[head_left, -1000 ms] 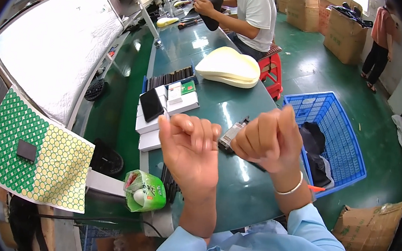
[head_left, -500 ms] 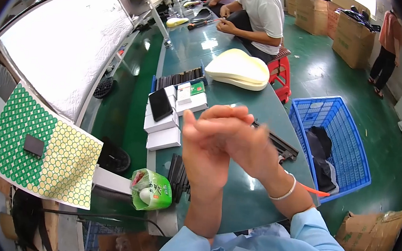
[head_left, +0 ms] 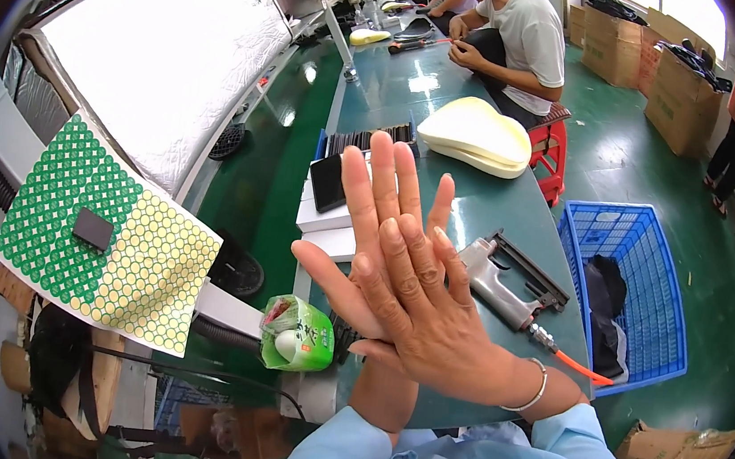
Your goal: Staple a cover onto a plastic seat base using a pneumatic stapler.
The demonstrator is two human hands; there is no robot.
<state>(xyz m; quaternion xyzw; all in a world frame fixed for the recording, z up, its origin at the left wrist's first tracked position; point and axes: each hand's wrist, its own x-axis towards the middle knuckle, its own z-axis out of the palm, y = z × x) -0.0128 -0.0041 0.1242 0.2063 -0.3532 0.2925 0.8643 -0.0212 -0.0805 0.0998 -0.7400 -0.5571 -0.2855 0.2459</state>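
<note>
My left hand [head_left: 372, 226] is held up over the bench with its palm showing and its fingers stretched out and apart. Across its palm lies my right hand [head_left: 436, 340], back side up, fingers extended, with a pale bracelet [head_left: 535, 386] on the wrist. The two hands touch, and neither holds anything. Just right of them a silver and black air stapler [head_left: 504, 293] rests on the green bench [head_left: 486, 208], joined to an orange hose [head_left: 581, 367]. White boxes [head_left: 330, 242], partly hidden behind my left hand, carry a black flat object [head_left: 326, 184].
Cream foam pads [head_left: 476, 133] lie farther up the bench. A blue crate [head_left: 651, 304] with dark fabric stands at the right. On the left are a sheet of round stickers [head_left: 157, 270] and a green bag [head_left: 316, 336]. A co-worker [head_left: 531, 41] sits at the far end.
Both hands have gone from curled and raised to flattened and laid against each other, with fingers extended. The view has shifted, so the stapler shows more fully.
</note>
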